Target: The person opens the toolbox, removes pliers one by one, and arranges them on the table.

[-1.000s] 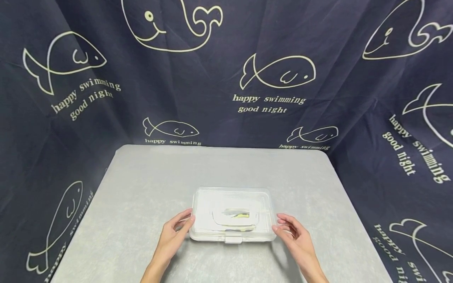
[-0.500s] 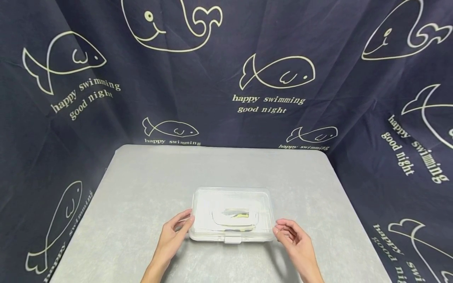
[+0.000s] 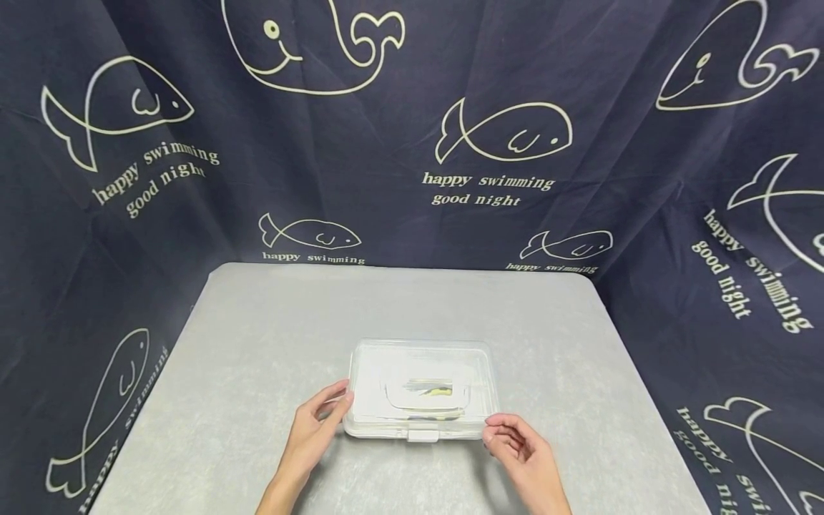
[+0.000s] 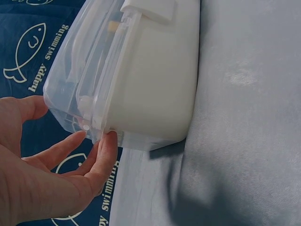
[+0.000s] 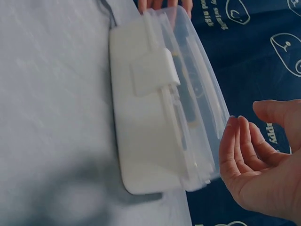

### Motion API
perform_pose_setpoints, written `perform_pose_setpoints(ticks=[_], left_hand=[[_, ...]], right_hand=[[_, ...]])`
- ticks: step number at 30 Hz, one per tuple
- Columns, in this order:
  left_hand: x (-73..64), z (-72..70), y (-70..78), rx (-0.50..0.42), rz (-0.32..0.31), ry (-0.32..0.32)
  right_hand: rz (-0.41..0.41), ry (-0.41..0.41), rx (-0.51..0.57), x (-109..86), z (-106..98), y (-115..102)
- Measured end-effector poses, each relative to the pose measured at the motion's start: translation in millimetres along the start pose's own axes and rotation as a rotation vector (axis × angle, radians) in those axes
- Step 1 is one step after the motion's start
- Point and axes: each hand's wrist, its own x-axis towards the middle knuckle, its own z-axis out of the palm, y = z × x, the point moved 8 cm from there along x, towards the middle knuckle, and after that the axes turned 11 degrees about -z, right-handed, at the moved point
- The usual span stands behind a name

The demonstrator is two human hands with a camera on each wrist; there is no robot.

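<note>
A plastic storage box (image 3: pixel 373 372) with a white base and a clear lid stands closed on the table. Its latch (image 3: pixel 423 435) is at the front; a folded carrying handle (image 3: pixel 393 404) lies on the lid, through which yellow and dark shapes show. My left hand (image 3: pixel 312 429) rests its fingertips against the box's left end, around the lid's rim in the left wrist view. By the front right corner is my right hand (image 3: pixel 524 450), its fingers loosely bent. In the right wrist view its thumb (image 5: pixel 270 111) stands apart from the fingers, beside the lid.
Under the box is a grey tabletop (image 3: pixel 290 315) with rounded far corners. Dark blue curtains (image 3: pixel 399 143) printed with white fish, whales and lettering hang behind it and along both sides.
My right hand has slid from the box's right side forward and left to the front right corner. The left hand and the box hold their places.
</note>
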Motion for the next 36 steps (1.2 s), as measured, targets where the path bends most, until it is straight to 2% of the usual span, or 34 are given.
perform_pose_setpoints(ticks=[10, 20, 27, 36], left_hand=[[3.4, 0.4, -2.7, -0.004, -0.025, 0.012], [1.9, 0.8, -3.8, 0.0, -0.007, 0.02], [1.8, 0.2, -5.2, -0.002, -0.013, 0.022], [3.0, 0.5, -5.1, 0.001, -0.018, 0.029]], right_hand=[[0.102, -0.111, 0.078, -14.7, 32.1, 14.6], [0.183, -0.234, 0.077, -24.2, 48.8, 30.5], [0.279, -0.29, 0.1, -29.1, 58.9, 46.3], [0.293, -0.337, 0.173, -29.7, 71.5, 58.8]])
